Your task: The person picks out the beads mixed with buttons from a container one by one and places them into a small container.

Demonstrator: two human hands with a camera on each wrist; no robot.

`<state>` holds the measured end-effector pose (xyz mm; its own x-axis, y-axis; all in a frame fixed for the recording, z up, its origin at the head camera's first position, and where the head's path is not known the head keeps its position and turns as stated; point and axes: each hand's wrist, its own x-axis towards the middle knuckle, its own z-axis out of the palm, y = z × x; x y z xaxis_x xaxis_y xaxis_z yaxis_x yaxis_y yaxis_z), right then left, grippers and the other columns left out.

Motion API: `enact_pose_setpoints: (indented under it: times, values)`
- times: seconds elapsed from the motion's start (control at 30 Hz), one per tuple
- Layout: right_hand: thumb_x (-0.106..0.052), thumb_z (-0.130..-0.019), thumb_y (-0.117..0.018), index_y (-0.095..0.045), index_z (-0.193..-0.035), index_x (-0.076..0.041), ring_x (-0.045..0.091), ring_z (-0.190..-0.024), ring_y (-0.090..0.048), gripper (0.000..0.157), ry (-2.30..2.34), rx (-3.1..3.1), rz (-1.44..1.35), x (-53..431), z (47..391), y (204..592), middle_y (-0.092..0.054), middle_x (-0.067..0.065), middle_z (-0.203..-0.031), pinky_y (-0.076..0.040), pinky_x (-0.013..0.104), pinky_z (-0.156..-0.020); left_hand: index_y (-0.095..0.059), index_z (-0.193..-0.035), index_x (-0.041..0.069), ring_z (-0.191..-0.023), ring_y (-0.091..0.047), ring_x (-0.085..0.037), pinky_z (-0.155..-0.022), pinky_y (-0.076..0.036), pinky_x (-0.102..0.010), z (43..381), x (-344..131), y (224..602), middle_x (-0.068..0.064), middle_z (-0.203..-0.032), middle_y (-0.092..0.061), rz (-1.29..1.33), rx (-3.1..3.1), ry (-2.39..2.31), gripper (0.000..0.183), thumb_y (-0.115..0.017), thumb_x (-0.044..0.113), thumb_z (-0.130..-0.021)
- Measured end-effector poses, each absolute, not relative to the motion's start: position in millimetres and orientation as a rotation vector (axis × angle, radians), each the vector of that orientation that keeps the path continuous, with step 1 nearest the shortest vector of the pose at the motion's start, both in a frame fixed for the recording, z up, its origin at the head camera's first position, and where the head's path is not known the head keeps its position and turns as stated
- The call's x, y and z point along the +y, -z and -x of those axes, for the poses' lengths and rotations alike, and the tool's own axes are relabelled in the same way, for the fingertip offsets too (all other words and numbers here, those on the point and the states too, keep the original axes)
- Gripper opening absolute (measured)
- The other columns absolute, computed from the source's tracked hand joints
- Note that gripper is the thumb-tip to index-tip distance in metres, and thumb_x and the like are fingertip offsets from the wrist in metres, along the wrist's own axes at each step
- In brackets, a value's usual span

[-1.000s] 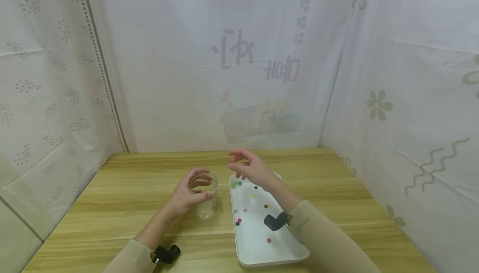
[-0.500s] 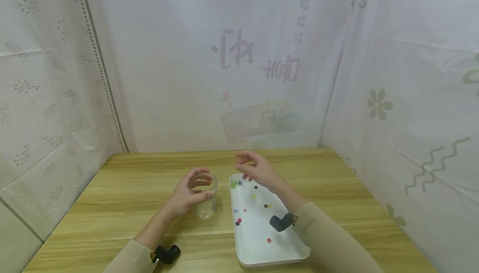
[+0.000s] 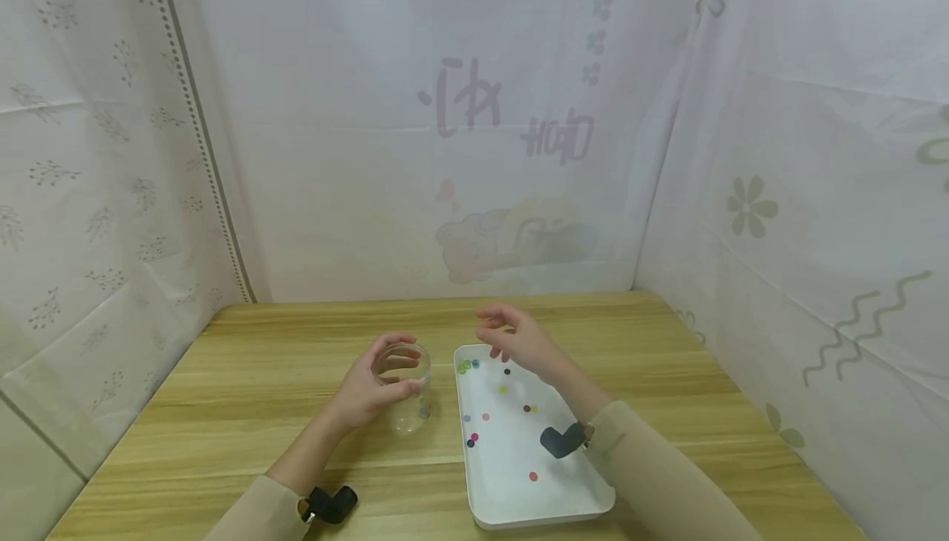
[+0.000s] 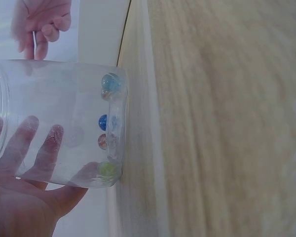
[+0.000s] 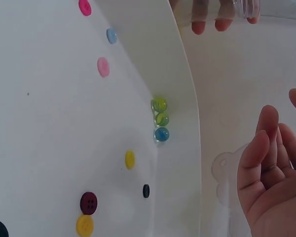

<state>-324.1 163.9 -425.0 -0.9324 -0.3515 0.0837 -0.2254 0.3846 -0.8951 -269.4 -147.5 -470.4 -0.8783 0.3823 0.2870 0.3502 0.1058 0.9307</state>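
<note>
My left hand (image 3: 366, 391) grips a clear plastic cup (image 3: 406, 421) upright on the table, thumb and fingers around its upper part. Several glass marbles lie at its bottom; a blue marble (image 4: 103, 122) and a yellow-green marble (image 4: 107, 169) show in the left wrist view. Above the far end of a white tray (image 3: 511, 496) hovers my right hand (image 3: 525, 345), fingers loosely bent around nothing. Inside the tray, two green marbles (image 5: 161, 119) and a blue marble (image 5: 162, 134) sit in a row by the wall.
Buttons lie scattered over the tray floor, among them a maroon button (image 5: 89, 203), a yellow button (image 5: 85, 225) and a pink button (image 5: 103, 67). The wooden table (image 3: 296, 360) is bordered by patterned white curtains (image 3: 356, 154) at the back and sides.
My right hand has drifted right and slightly nearer, away from the cup and over the tray's far end. The left hand and the cup have stayed in place.
</note>
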Motion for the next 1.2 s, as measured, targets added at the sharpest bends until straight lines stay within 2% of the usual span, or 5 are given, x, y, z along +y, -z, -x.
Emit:
enact_pose_setpoints:
  times: [0.27, 0.47, 0.6, 0.87, 1.2]
  values:
    - [-0.030, -0.106, -0.074, -0.064, -0.147, -0.007, 0.035, -0.092, -0.075, 0.048, 1.532, 2.536, 0.495, 168.4, 323.3, 427.8, -0.073, 0.013, -0.123, -0.063, 0.046, -0.082, -0.049, -0.153, 0.009, -0.136, -0.062, -0.050, -0.106, -0.059, -0.057, 269.5, -147.4, 470.4, -0.032, -0.147, -0.060, -0.767, 2.314, -1.938, 0.066, -0.081, 0.015, -0.096]
    - [-0.028, -0.106, -0.074, -0.067, -0.143, -0.010, 0.029, -0.088, -0.076, 0.043, 1.494, 2.549, 0.487, 169.2, 323.4, 428.0, -0.075, 0.011, -0.120, -0.064, 0.049, -0.083, -0.047, -0.154, 0.005, -0.136, -0.062, -0.050, -0.107, -0.059, -0.058, 269.7, -147.3, 470.3, -0.032, -0.147, -0.060, -0.770, 2.310, -1.941, 0.068, -0.081, 0.014, -0.096]
    - [-0.027, -0.104, -0.075, -0.068, -0.142, -0.009, 0.032, -0.089, -0.076, 0.042, 1.459, 2.545, 0.479, 169.8, 323.3, 428.7, -0.076, 0.010, -0.118, -0.065, 0.049, -0.082, -0.045, -0.155, 0.002, -0.137, -0.061, -0.051, -0.106, -0.059, -0.057, 269.9, -147.5, 470.2, -0.032, -0.147, -0.060, -0.768, 2.309, -1.939, 0.070, -0.081, 0.015, -0.096]
    - [-0.026, -0.104, -0.074, -0.067, -0.144, -0.004, 0.029, -0.090, -0.077, 0.046, 1.332, 2.546, 0.441, 172.3, 327.0, 433.9, -0.076, 0.010, -0.115, -0.061, 0.033, -0.075, -0.048, -0.153, 0.005, -0.136, -0.061, -0.054, -0.105, -0.059, -0.056, 270.0, -147.1, 470.4, -0.030, -0.146, -0.062, -0.770, 2.313, -1.945, 0.068, -0.081, 0.014, -0.095]
    - [-0.029, -0.104, -0.074, -0.068, -0.143, -0.004, 0.026, -0.092, -0.078, 0.047, 1.251, 2.550, 0.427, 167.8, 328.6, 431.1, -0.078, 0.010, -0.117, -0.063, 0.035, -0.079, -0.048, -0.154, 0.005, -0.136, -0.060, -0.056, -0.106, -0.059, -0.057, 270.0, -147.2, 471.9, -0.030, -0.146, -0.062, -0.767, 2.310, -1.948, 0.068, -0.081, 0.014, -0.095]
